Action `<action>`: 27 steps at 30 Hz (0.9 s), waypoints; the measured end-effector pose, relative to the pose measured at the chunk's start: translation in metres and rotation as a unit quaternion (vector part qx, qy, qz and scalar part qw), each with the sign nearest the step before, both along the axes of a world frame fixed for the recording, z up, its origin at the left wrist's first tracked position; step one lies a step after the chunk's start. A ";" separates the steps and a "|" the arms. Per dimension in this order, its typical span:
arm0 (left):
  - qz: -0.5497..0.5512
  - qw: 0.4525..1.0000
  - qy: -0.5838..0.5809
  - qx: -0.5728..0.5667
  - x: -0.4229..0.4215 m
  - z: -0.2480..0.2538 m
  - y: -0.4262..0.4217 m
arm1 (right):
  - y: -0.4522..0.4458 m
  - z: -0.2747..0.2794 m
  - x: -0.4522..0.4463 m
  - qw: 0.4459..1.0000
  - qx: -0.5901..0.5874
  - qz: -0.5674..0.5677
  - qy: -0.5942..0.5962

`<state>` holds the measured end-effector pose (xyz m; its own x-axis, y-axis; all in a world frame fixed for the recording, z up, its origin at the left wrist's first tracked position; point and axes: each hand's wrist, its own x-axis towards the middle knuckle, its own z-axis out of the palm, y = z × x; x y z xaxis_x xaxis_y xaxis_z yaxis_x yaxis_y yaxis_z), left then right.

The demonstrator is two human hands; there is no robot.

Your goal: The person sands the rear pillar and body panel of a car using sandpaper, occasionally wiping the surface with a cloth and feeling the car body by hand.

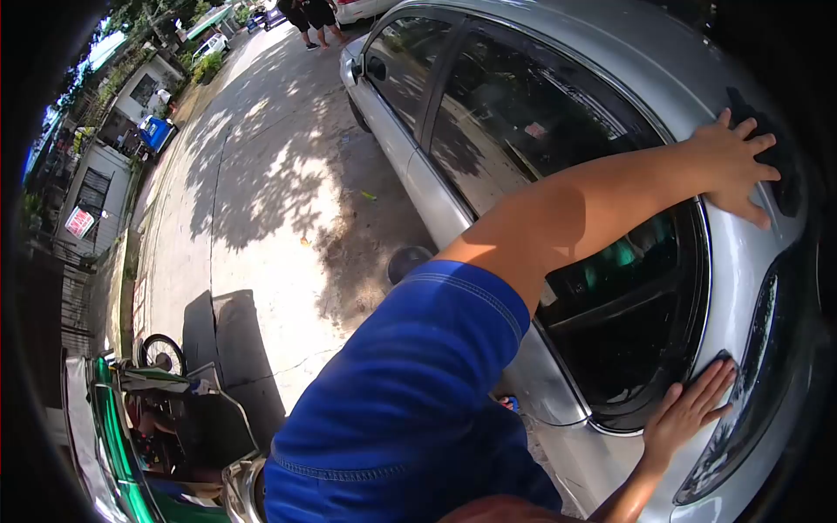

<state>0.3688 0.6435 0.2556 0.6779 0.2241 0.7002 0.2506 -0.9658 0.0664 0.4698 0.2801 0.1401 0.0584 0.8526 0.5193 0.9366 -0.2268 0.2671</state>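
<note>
My left hand (737, 166) lies on the silver car (623, 48), fingers spread across the roof edge. A dark patch (776, 157) is beside its fingertips; I cannot tell whether it is cloth or a reflection. My left arm, in a blue sleeve (397, 375), crosses in front of the side windows (523, 96). Lower down, my right hand (693, 410) rests flat near the rear window (741, 401), fingers extended and close together. A small dark bit shows at its fingertips; what it is I cannot make out.
A green-sided vehicle (122, 444) with a spoked wheel (162, 355) stands at lower left. Concrete road (279, 200) runs beside the car. Two people (314, 17) stand near another vehicle ahead. A blue vehicle (157, 132) is by the far houses. A sandalled foot (508, 403) shows below.
</note>
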 end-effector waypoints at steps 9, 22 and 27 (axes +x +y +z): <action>0.012 0.992 -0.128 0.000 0.016 -0.023 0.004 | -0.089 -0.041 0.049 0.985 -0.079 0.095 -0.119; 0.096 0.980 -0.167 -0.053 0.032 -0.020 0.003 | -0.054 -0.007 0.035 0.985 -0.099 0.056 -0.126; 0.145 0.975 -0.152 -0.066 0.031 -0.016 0.008 | 0.068 0.058 -0.002 0.980 -0.101 0.032 -0.169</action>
